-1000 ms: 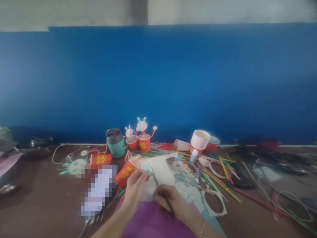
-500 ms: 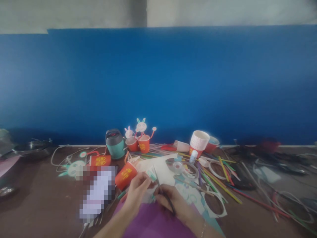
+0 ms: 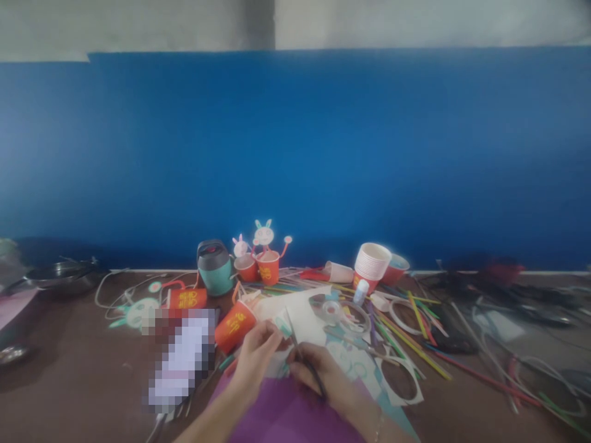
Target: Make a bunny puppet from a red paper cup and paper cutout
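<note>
My left hand (image 3: pixel 257 351) pinches a small piece of white paper (image 3: pixel 282 322) with a green drawing on it. In my right hand (image 3: pixel 318 364) is a pair of scissors (image 3: pixel 294 337), its fingers closed round the dark handles. The blades point up and away, against or very close to the paper; whether they touch it I cannot tell. Below both hands lies a purple sheet (image 3: pixel 286 412). Just left of my left hand, an orange-red paper cup (image 3: pixel 235 326) rests tilted on its side. White paper with green drawings (image 3: pixel 348 360) lies to the right of my right hand.
A phone (image 3: pixel 182 363) with a blurred screen lies left. Behind stand a teal jar (image 3: pixel 216 274), a cup with a rabbit figure (image 3: pixel 268 267) and stacked paper cups (image 3: pixel 370 261). Coloured pipe cleaners (image 3: pixel 410 347), a tape roll (image 3: pixel 331 309) and cut paper (image 3: pixel 401 380) clutter the right.
Both hands stay almost in place, with the paper and scissors still held. Only a slight shift of the fingers and paper shows.
</note>
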{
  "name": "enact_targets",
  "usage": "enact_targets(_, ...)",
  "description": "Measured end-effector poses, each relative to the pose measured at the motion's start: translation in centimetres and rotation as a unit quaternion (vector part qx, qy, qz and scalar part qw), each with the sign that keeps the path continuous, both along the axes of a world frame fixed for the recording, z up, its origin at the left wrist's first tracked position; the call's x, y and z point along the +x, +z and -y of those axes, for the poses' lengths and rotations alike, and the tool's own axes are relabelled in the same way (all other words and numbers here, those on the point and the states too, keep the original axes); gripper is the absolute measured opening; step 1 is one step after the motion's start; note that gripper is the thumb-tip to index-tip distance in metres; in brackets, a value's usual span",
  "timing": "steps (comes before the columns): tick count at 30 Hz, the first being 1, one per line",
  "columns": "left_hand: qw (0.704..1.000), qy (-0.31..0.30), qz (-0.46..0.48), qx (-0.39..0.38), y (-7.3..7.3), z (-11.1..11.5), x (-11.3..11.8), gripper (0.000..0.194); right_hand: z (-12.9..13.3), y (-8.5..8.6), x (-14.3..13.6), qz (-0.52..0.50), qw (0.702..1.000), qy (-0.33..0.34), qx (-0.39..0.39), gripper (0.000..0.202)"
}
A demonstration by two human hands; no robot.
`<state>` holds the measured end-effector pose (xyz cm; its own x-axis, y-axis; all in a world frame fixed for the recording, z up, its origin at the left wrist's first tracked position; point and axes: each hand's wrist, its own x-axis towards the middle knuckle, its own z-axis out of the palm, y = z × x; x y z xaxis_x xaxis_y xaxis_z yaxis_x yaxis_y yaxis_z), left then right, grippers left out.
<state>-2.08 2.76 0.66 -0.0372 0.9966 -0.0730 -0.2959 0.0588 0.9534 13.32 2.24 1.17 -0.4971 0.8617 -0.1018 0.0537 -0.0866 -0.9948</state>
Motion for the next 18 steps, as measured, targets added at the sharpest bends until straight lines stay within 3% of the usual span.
enact_targets(8,1.000,0.001,0.006,0.000,0.47,0.10,0.05,0.032,0.02,0.48,0.02,0.002,1.000,0.001,-0.003,0.043)
enact_targets(18,1.000,-0.002,0.011,-0.004,0.27,0.16,-0.08,0.030,-0.04,-0.24,0.05,0.013,0.999,0.000,0.037,0.041)
